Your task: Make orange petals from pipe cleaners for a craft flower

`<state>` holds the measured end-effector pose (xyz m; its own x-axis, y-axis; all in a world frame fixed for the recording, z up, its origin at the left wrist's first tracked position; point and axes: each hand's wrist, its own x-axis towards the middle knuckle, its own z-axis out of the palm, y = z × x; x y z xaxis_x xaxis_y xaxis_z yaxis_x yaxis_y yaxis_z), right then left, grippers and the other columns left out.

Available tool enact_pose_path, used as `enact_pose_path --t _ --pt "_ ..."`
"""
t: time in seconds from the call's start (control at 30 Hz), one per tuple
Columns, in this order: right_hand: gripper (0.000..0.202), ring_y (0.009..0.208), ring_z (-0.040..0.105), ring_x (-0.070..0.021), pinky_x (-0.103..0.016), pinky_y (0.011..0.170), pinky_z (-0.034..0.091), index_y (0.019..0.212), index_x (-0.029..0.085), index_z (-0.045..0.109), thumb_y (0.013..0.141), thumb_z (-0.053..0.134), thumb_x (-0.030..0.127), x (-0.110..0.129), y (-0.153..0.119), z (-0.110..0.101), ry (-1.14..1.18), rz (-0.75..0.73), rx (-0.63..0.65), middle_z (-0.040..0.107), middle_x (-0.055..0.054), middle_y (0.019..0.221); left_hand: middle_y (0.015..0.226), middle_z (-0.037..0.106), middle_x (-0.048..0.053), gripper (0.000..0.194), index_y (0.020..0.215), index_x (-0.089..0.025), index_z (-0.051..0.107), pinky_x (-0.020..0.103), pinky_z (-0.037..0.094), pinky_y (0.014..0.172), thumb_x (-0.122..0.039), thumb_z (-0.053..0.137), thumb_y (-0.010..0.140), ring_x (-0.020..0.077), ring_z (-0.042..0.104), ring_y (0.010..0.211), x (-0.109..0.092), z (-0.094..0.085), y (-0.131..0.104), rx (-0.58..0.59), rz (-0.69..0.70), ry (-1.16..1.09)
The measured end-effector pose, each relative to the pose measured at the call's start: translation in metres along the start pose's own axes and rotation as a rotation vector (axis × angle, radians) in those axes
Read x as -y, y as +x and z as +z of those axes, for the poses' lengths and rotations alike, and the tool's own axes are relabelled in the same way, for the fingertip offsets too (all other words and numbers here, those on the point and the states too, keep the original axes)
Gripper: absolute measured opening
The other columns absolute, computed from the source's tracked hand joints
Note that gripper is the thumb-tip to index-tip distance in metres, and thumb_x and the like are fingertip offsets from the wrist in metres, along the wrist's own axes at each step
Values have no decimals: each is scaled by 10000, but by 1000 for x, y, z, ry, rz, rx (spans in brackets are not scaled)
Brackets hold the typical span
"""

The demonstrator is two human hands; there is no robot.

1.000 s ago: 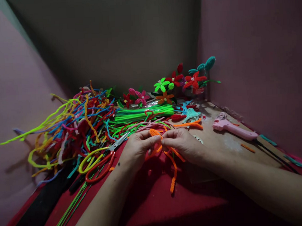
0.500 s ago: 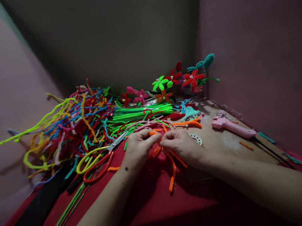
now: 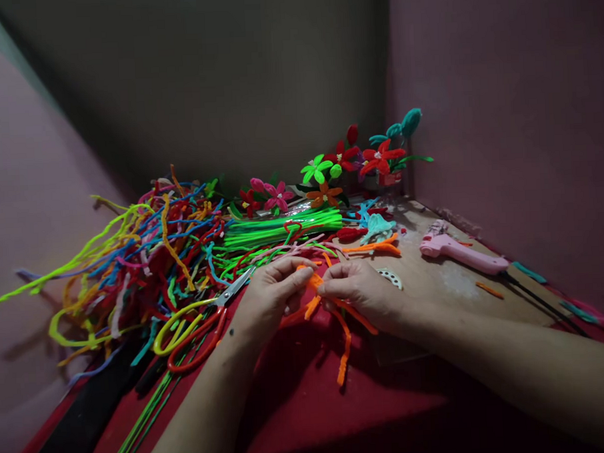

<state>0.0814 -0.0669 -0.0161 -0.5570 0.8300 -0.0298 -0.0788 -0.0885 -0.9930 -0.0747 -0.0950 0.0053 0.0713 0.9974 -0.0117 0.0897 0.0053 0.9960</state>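
Observation:
Both hands meet over the red cloth [image 3: 290, 420], pinching an orange pipe-cleaner piece [image 3: 344, 348] whose strands hang below the fingers. My left hand [image 3: 279, 287] is closed on its left part, thumb against the index finger. On the right part, my right hand [image 3: 355, 287] has its fingers pressed together. One long strand bends down over the cloth; another slants right beneath my right hand. Scissors with yellow and red handles [image 3: 200, 354] lie just left of my left hand. The orange piece's middle is partly hidden by the fingertips.
Colourful tangled pipe cleaners [image 3: 147, 246] are heaped at the left. A green bundle [image 3: 282, 227] lies behind the hands, with fuzzy flowers [image 3: 324, 169] beyond. On the brown board [image 3: 428, 268] at the right rests a pink glue gun [image 3: 463, 253]. Green stems [image 3: 140, 424] lie at lower left.
My left hand has shifted slightly left, opening a small gap from my right hand, so more of the orange piece shows between the fingertips. The view has moved a little.

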Motion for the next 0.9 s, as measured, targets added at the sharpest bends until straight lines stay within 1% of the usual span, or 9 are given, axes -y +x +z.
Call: enact_pose_path --t 0.13,0.2,0.33,0.37,0.53,0.67,0.73,0.83,0.9 --pt "126 451 377 -76 -242 477 273 511 143 524 629 558 168 -3 2 -2 32 0 42 495 15 478 504 409 -61 221 772 -142 579 165 218 394 -355 624 735 27 311 403 0 0 1 28 -18 49" --pt "119 453 378 -76 -241 474 268 525 144 528 634 564 177 -5 3 -2 44 9 53 497 14 487 493 395 -63 229 727 -133 567 162 212 397 -354 624 734 23 302 406 0 2 1 5 -24 81" --pt "110 450 362 -71 -240 469 248 556 146 535 653 561 191 -8 3 -2 43 11 58 484 20 494 478 376 -69 216 681 -128 551 155 204 404 -325 625 732 17 287 415 0 4 0 -77 24 118" --pt "114 448 354 -69 -240 468 243 557 146 532 656 561 194 -8 3 -2 42 4 50 476 23 493 478 379 -69 209 685 -129 552 156 207 404 -319 623 734 18 287 415 -1 4 -1 -72 25 105" --pt "167 454 320 -60 -235 470 220 546 145 500 665 578 231 -6 2 -1 58 -29 37 437 39 492 484 430 -58 177 744 -120 595 164 216 395 -279 652 695 26 316 405 -1 6 -1 40 -31 35" --pt "193 434 297 -56 -234 451 196 559 140 518 671 590 281 -6 2 0 25 20 39 418 47 471 436 419 -53 195 650 -100 592 169 217 385 -283 650 686 30 322 382 2 9 -1 -47 -30 35" --pt "181 423 297 -56 -236 446 199 543 140 514 665 578 257 -6 2 0 11 33 31 417 47 455 427 434 -49 204 647 -105 589 173 210 376 -295 652 684 34 328 368 3 10 0 -70 -45 36" --pt "144 437 330 -61 -237 457 232 521 139 517 642 564 200 -6 3 -2 -14 -10 31 450 34 464 411 444 -50 219 659 -122 582 174 202 368 -330 637 700 39 323 351 2 11 0 -94 -52 23" --pt "138 437 335 -61 -238 457 240 509 139 513 630 562 185 -6 4 -2 -39 -26 21 455 31 463 405 444 -52 225 639 -134 570 177 213 369 -340 622 710 43 319 348 1 12 0 -141 -40 46"
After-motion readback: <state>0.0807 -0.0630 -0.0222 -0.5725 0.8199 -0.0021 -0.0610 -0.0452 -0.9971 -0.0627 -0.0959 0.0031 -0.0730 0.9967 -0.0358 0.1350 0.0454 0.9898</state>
